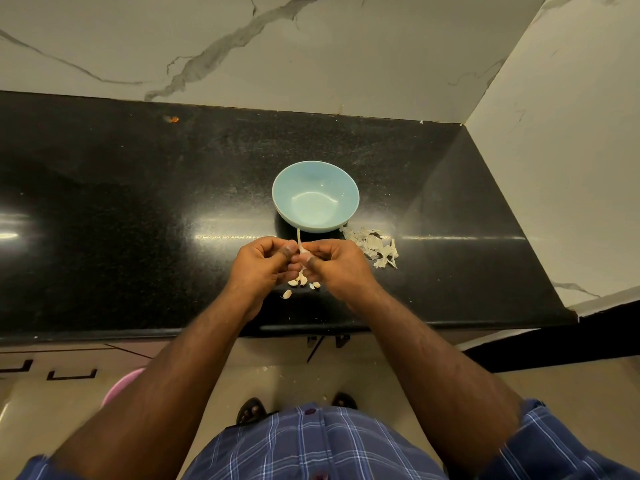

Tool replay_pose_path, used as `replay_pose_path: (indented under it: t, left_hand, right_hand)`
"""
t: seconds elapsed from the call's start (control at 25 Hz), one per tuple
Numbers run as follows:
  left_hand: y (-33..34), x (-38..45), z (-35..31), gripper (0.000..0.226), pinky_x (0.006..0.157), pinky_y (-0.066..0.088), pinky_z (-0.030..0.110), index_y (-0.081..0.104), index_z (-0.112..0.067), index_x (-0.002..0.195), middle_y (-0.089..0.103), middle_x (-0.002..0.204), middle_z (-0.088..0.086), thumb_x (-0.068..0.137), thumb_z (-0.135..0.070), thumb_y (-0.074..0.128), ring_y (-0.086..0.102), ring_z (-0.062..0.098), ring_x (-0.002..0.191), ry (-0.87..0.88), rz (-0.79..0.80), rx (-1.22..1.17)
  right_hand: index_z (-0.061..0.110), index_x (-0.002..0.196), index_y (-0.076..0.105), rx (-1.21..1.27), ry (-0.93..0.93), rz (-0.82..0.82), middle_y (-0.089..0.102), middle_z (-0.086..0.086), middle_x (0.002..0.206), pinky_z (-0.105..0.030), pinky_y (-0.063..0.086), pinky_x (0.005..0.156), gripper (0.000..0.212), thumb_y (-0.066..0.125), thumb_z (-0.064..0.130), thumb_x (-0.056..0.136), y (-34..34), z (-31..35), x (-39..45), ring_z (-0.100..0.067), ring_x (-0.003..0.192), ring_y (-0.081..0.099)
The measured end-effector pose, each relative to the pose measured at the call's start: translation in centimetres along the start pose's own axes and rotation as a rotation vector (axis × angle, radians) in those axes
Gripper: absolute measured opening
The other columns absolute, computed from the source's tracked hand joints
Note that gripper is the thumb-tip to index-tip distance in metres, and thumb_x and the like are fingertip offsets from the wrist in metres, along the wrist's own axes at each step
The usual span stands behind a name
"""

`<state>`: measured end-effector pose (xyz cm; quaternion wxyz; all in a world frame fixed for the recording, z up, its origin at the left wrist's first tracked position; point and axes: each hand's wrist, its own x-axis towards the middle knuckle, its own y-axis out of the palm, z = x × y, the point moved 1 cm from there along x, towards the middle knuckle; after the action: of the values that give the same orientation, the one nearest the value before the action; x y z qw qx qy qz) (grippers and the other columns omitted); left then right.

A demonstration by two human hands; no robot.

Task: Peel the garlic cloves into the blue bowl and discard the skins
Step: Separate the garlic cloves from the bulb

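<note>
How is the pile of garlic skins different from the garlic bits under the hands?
The skins lie right of the blue bowl as flat, papery flakes; the garlic cloves sit nearer the counter edge, plump and rounded. The skins make the wider heap, the cloves a small cluster. Both are pale, on the black counter.

**Black tabletop with bowl, garlic and skins**

A glossy black speckled tabletop (138,202) carries a blue bowl (315,196), standing just beyond the two grips. A heap of pale garlic skins (374,245) lies just right of the right grip (334,263). A few garlic cloves (298,280) lie beneath the grips, nearer the front edge.
</note>
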<state>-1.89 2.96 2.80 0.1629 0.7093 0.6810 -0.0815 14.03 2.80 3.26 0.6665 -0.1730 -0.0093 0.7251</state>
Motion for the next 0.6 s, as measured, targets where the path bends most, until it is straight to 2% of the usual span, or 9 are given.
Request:
replay_pose_path:
  t: [0.16,0.28,0.44,0.6]
  left_hand:
    - [0.26,-0.23,-0.62,0.016,0.069,0.062,0.030,0.070,-0.009,0.109,0.076,0.098,0.015,0.093,-0.011,0.070,0.076,0.026,0.083,-0.018,0.042,-0.061]
    - [0.38,-0.30,-0.83,0.010,0.067,0.063,0.030,0.069,-0.010,0.102,0.075,0.095,0.015,0.092,-0.010,0.071,0.075,0.028,0.079,-0.035,0.025,-0.079]
    - [0.32,-0.04,-0.53,0.003,0.061,0.061,0.026,0.068,-0.010,0.093,0.073,0.091,0.017,0.094,-0.007,0.068,0.073,0.026,0.075,-0.036,0.019,-0.073]
    - [0.52,0.10,-0.03,0.003,0.062,0.060,0.026,0.068,-0.008,0.094,0.074,0.087,0.016,0.095,-0.006,0.066,0.074,0.024,0.074,-0.015,0.022,-0.038]
  right_hand:
    - [0.023,0.109,0.077,-0.104,-0.044,-0.028,0.077,-0.004,0.083,-0.048,0.063,0.076,0.016,0.066,0.020,0.098,0.13,0.29,-0.01,-0.028,0.079,0.074]
    - [0.029,0.097,0.077,-0.111,-0.047,-0.040,0.076,-0.003,0.080,-0.051,0.063,0.074,0.015,0.066,0.019,0.098,0.46,0.37,-0.06,-0.029,0.075,0.074]
    - [0.017,0.097,0.078,0.043,0.057,-0.062,0.078,-0.006,0.085,-0.054,0.062,0.078,0.014,0.064,0.013,0.098,0.63,0.13,0.09,-0.038,0.083,0.073]
    - [0.009,0.096,0.076,0.216,0.189,-0.075,0.078,-0.012,0.091,-0.051,0.062,0.084,0.015,0.061,0.009,0.098,0.81,-0.02,0.15,-0.035,0.090,0.075]
